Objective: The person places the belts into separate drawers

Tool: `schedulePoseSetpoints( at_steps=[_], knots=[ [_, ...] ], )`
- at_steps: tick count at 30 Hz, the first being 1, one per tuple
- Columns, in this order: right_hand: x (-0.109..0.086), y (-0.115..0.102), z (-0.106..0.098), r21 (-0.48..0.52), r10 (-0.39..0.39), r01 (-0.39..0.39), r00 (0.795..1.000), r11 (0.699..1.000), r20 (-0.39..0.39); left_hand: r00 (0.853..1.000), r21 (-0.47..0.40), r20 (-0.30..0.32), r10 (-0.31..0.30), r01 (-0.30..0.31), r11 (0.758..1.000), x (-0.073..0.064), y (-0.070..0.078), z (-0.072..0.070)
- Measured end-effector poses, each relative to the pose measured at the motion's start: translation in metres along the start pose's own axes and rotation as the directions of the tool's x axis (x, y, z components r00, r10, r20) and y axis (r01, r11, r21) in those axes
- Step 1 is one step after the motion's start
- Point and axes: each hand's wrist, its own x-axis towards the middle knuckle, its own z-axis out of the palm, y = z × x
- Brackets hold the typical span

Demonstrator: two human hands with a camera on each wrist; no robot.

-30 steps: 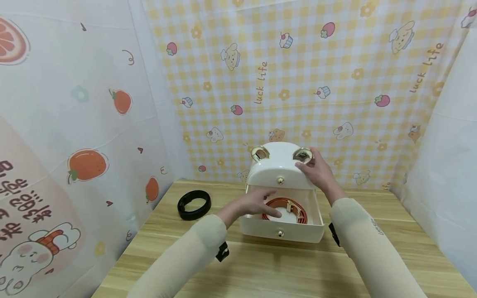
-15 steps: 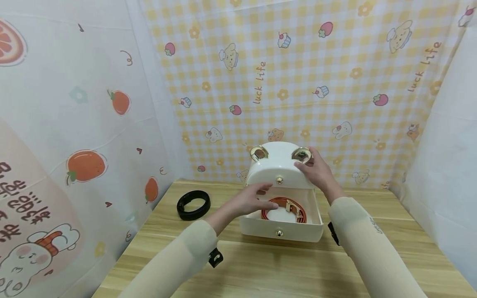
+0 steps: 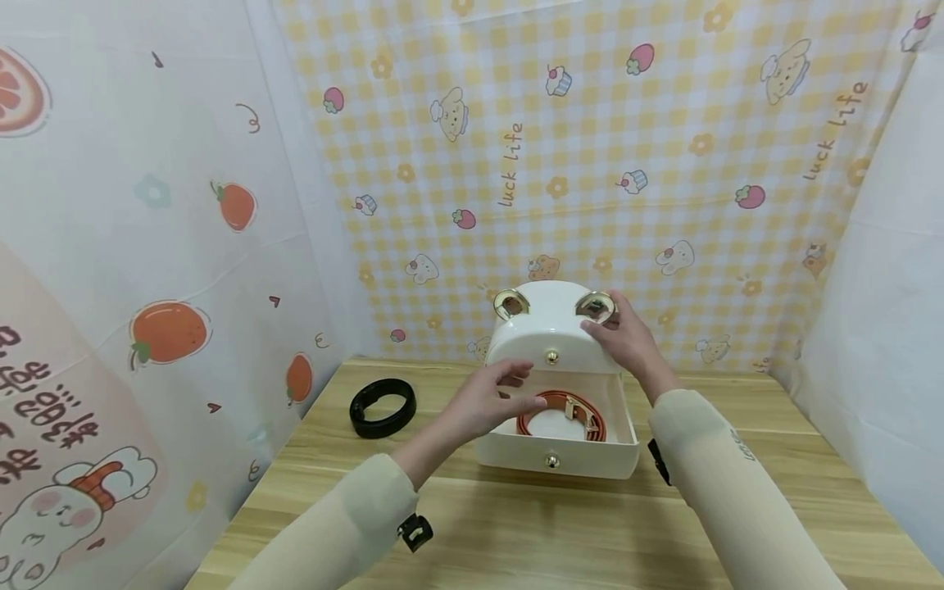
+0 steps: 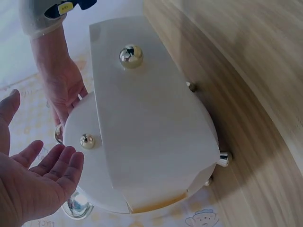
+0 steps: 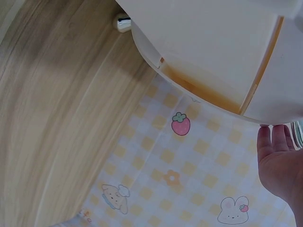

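A white rounded box [image 3: 547, 311] with two gold ear-like rings stands on the table, its lower drawer [image 3: 509, 453] pulled out. Inside the drawer lies a coiled orange-brown belt [image 3: 580, 412] with a gold buckle. My left hand [image 3: 487, 401] hovers over the drawer's left side, fingers loosely bent, holding nothing; the left wrist view shows that hand [image 4: 40, 187] palm up beside the upper knob [image 4: 87, 141]. My right hand [image 3: 633, 342] grips the box's upper right side by the ring, thumb on top. In the right wrist view its fingertips [image 5: 279, 132] touch the shell.
A black coiled band [image 3: 382, 428] lies on the wooden table [image 3: 501, 533] to the left of the box. A checked cloth [image 3: 413, 287] hangs behind, and printed white cloths hang at the left and right sides.
My left hand has drawn back leftward and toward me from over the belt, its fingers coming out of the drawer. My right hand stays at the box.
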Motion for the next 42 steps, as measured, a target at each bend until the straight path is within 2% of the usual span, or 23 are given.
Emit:
schedulePoseSetpoints(
  at_steps=[7, 13, 21, 28, 33, 42],
  knots=[
    [0.000, 0.001, 0.000, 0.002, -0.006, 0.006, 1.000, 1.000, 0.000, 1.000, -0.033, -0.026, 0.005, -0.006, 0.999, -0.013, 0.005, 0.006],
    [0.000, 0.001, -0.001, 0.002, -0.006, 0.006, 1.000, 1.000, 0.001, 1.000, -0.128, -0.017, 0.009, -0.011, 0.992, -0.022, 0.002, 0.015],
    [0.002, 0.002, -0.001, 0.001, 0.012, -0.012, 1.000, 1.000, 0.001, 0.999, -0.199, -0.049, 0.023, -0.032, 0.979, -0.034, -0.002, 0.028],
    [0.001, 0.002, -0.001, 0.005, 0.025, -0.025, 1.000, 1.000, 0.002, 0.999, -0.245, -0.046, 0.017, -0.028, 0.969, -0.044, -0.010, 0.037],
    [0.001, 0.002, -0.001, 0.007, 0.024, -0.024, 1.000, 1.000, 0.003, 0.999, -0.241, -0.038, -0.001, -0.008, 0.971, -0.049, -0.017, 0.046],
    [0.000, -0.001, 0.000, 0.012, 0.023, -0.023, 1.000, 1.000, 0.003, 0.997, -0.256, -0.072, 0.017, -0.035, 0.966, -0.056, -0.035, 0.067]
  ],
)
